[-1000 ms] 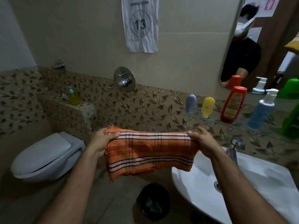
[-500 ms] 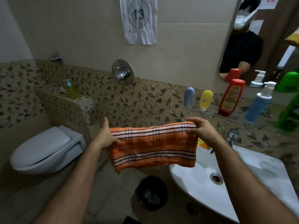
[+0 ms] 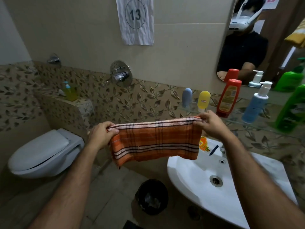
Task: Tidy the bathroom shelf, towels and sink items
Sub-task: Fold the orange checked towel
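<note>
The left hand (image 3: 100, 135) and the right hand (image 3: 210, 123) each pinch a top corner of the orange towel (image 3: 155, 141). The towel hangs flat between them, up in the air beside the white sink (image 3: 198, 182).

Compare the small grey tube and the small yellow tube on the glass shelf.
The small grey tube is plain, while the small yellow tube carries a small label. The grey tube stands farther left, nearer the chrome wall tap; the yellow tube is nearer the red bottle. The yellow tube's base is partly hidden by the right hand; the grey tube's base shows. Both have rounded tops and stand upright on the glass shelf.
</note>
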Available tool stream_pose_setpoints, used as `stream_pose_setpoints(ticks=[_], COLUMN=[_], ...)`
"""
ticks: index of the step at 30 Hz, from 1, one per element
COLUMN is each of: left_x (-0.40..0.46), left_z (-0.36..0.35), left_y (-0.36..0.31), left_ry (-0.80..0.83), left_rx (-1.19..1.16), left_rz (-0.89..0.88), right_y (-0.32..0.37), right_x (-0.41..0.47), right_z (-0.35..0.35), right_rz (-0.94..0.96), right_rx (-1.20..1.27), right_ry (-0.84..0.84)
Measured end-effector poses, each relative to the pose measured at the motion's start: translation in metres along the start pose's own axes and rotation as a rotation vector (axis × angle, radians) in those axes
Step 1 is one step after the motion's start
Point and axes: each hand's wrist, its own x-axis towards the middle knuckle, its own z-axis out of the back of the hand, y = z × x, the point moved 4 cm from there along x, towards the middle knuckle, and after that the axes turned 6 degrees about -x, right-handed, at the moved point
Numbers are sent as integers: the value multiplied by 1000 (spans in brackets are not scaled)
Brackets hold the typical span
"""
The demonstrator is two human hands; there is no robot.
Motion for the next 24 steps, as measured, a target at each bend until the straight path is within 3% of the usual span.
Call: stream_pose_setpoints(ticks=[3,6,12,18,24], left_x=[7,22,1,-14,-33], left_z=[-3,-19,-45,-65,-84], left_y=[3,18,9,-25,-141], left_ry=[40,101,220,354,470], left_rx=[33,28,-143,-360,-796], left_rz=[-31,-71,-60,-116,-318], right_y=[3,11,62,96,111], right_x=[-4,-2,0,-5,-13], right_z=[14,28,61,77,58], right_rz=[5,70,332,454,452], right_rx=[437,555,398,319,203], right_ry=[107,41,-200,-109,65])
